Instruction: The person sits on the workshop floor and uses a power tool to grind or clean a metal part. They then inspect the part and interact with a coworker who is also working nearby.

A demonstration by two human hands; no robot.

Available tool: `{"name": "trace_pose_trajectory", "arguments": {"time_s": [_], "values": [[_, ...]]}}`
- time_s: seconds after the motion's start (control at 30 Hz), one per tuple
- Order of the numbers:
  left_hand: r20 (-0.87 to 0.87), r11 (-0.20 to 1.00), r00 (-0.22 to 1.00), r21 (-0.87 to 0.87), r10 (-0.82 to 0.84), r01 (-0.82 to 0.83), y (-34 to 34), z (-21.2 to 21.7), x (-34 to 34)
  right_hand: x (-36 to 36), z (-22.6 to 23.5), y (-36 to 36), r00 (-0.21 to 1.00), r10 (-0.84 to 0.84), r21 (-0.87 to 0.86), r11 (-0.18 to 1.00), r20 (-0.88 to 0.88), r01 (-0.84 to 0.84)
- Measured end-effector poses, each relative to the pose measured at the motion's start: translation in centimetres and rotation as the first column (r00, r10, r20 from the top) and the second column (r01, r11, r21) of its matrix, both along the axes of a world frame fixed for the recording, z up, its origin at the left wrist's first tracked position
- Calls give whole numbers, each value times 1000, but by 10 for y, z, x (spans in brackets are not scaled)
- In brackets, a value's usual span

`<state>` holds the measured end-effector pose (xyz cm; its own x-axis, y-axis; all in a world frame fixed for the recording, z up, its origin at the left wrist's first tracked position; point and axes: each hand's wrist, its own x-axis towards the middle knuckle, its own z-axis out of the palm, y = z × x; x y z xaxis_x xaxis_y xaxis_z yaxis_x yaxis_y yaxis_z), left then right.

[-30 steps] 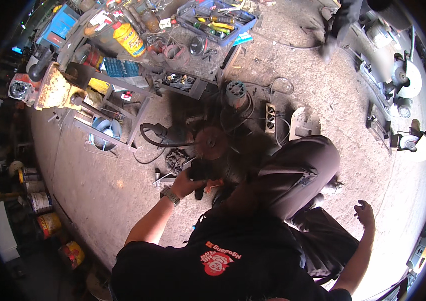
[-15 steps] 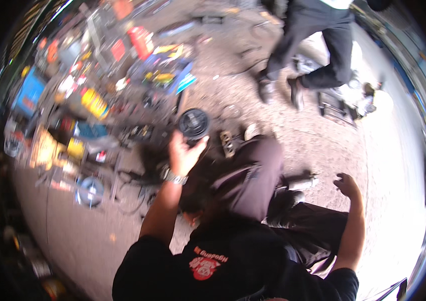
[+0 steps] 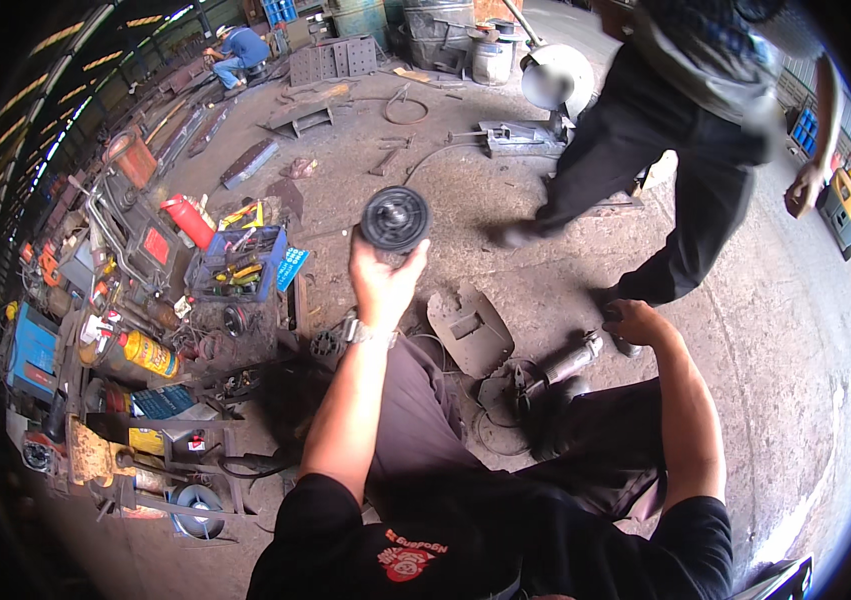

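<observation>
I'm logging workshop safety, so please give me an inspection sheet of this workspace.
Surface: concrete floor, stained and scuffed.
Work item: black disc, held up off the floor.
Clutter: blue crate of tools and yellow bottle at left; grey plate and grey tool low in the middle.
Hands: left hand grips the disc; right hand is apart from it, its grip unclear.
Cables: thin cable curving over the floor toward the saw.
Surroundings: one co-worker close by at right; another farther back at left.
</observation>
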<state>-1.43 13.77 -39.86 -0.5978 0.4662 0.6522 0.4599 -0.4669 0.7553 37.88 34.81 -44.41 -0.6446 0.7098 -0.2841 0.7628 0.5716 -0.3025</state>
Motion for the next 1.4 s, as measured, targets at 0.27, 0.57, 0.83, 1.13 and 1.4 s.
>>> {"name": "trace_pose_trajectory", "arguments": {"time_s": [0.27, 0.57, 0.83, 1.13, 1.4], "values": [[-250, 990, 965, -95, 81, -108, 57, -6, -12, -12, 14, -2, 999, 29, -69, 997, 32, -27], [111, 982, 993, -175, -50, 69, 59, -39, -20, -20, -1, 15, 997, 69, -158, 985, 29, -64], [368, 992, 924, -41, -100, 123, 59, -52, -40, -32, 10, 10, 998, 60, -204, 977, 8, -57], [828, 969, 528, 71, -190, 237, 51, -40, -37, -27, 12, 3, 997, 72, -165, 983, -41, -77], [878, 961, 421, 137, -230, 240, 53, -42, -35, -24, 12, 0, 994, 109, -127, 986, -33, -112]]}}
